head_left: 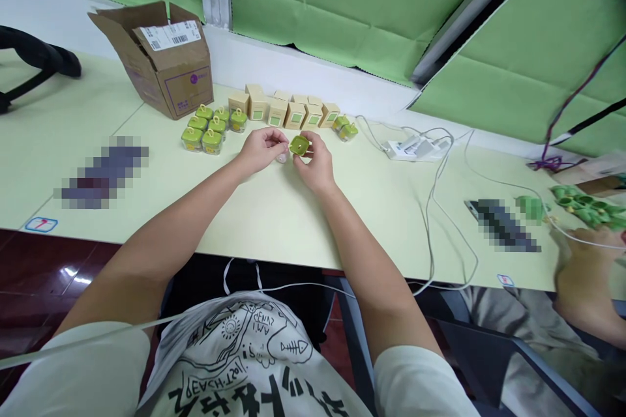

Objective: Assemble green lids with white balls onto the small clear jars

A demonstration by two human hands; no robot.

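My right hand (317, 161) grips a small green square lid (299, 145), its hollow inner side turned toward me. Close beside the lid's left edge, the fingertips of my left hand (263, 148) are pinched together; what they hold is too small to name. Under those fingers a small clear piece (282, 158) shows near the tabletop. To the left stand several small clear containers with green lids and loop handles (212, 141). A pair of similar green-lidded containers (347, 131) sits to the right, beyond my right hand.
Several small cardboard boxes (295, 115) line the back of the table (274, 221). An open carton (169, 71) stands at back left. A power strip (415, 147) with loose white cables lies right. At far right, a co-worker's arm (587, 273) reaches toward green pieces (587, 205).
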